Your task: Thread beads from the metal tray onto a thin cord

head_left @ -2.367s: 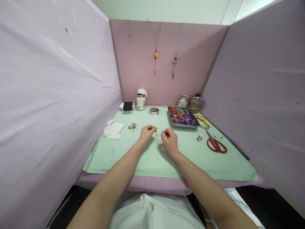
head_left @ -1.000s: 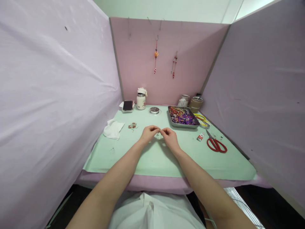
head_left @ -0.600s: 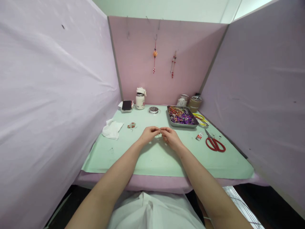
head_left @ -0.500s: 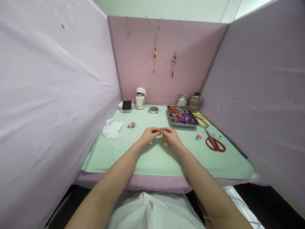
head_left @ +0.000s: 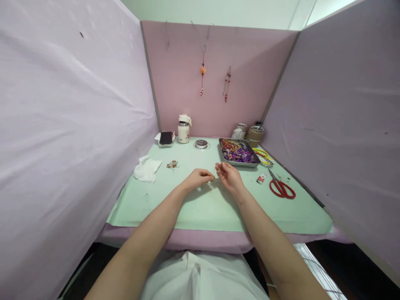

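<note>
Left hand (head_left: 198,178): pinching fine thread (head_left: 214,171), frame centre.
Right hand (head_left: 230,176): curled, hold unclear.
Red-handled scissors (head_left: 282,189): right of frame.

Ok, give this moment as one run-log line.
Left hand: pinching thin strand, faintly visible; right hand: fingers curled, hold unclear; bead tray: beyond right hand; red-handled scissors: on table, right side

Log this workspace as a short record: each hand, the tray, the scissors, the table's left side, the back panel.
left hand: fingertips pinched, apparently on a fine strand, barely visible
right hand: fingers curled, apart from the left; hold unclear
tray: metal, filled with beads, many of them purple
scissors: red-handled, lying right of the tray, blades pointing away
table's left side: white cloth, small beaded cluster
back panel: orange-beaded pendant, red-beaded string
</note>
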A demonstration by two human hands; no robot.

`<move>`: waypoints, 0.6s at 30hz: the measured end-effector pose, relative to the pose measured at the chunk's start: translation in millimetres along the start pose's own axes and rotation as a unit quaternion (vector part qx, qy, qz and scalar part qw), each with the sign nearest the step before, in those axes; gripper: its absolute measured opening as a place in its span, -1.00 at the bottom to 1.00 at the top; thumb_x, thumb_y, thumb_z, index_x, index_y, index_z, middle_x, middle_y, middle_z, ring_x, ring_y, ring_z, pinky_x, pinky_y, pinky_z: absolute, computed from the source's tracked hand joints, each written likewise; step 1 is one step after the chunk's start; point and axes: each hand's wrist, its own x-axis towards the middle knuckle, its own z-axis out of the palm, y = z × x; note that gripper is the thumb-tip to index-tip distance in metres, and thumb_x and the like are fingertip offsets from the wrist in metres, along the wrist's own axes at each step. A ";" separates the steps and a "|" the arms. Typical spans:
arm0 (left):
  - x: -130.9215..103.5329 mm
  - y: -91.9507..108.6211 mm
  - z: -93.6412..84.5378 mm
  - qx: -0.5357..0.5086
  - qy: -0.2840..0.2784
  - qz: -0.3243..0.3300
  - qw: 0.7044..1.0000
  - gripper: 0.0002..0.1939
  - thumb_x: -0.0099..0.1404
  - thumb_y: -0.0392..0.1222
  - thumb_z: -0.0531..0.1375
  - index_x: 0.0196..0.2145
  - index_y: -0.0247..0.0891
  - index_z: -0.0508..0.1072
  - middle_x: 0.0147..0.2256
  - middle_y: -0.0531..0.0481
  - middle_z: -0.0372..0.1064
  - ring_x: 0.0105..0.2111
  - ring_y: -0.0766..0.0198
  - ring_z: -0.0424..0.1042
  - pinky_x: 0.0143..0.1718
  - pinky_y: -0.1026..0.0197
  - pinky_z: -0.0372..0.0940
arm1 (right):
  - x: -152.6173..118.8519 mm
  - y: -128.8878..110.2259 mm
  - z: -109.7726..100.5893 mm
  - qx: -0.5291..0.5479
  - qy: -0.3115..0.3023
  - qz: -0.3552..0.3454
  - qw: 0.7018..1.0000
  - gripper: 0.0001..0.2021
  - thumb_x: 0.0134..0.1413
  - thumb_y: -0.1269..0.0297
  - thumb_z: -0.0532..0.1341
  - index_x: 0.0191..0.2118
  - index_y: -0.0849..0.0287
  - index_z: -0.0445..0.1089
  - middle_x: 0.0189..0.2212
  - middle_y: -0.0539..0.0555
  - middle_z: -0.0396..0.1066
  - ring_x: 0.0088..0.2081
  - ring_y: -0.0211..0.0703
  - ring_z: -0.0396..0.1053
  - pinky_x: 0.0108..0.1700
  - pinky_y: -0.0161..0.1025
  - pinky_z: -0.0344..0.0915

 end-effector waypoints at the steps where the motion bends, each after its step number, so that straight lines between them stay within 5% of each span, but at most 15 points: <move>1: -0.5 0.7 -0.1 -0.007 -0.005 -0.002 1.000 -0.73 -0.01 -0.08 0.23 -0.40 -0.33 0.54 -0.45 -0.05 0.44 -0.50 0.36 0.27 -0.47 0.29 0.10 | 1.7 -2.2 -1.0 0.025 0.012 -0.009 1.000 -0.86 -0.07 0.36 0.31 -0.41 0.16 0.31 -0.36 0.04 0.48 -0.32 -0.28 0.47 -0.37 -0.39 0.42; 13: -0.6 3.1 -1.2 -0.017 -0.037 -0.014 0.999 -0.72 -0.01 -0.05 0.26 -0.39 -0.31 0.55 -0.44 -0.08 0.45 -0.46 0.33 0.30 -0.42 0.27 0.16 | 9.9 -9.1 -6.9 0.062 0.070 -0.185 0.978 -0.85 0.02 0.31 0.27 -0.41 0.15 0.26 -0.28 0.06 0.50 -0.13 -0.22 0.46 -0.04 -0.19 0.43; 18: -1.6 7.5 -3.8 -0.044 -0.025 0.044 0.998 -0.71 0.00 -0.04 0.27 -0.37 -0.30 0.55 -0.31 -0.10 0.45 -0.43 0.35 0.30 -0.40 0.27 0.20 | 9.5 1.3 -10.2 -0.020 0.063 -0.128 0.990 -0.79 -0.09 0.25 0.34 -0.45 0.15 0.27 -0.28 0.05 0.48 -0.18 -0.23 0.46 -0.09 -0.26 0.43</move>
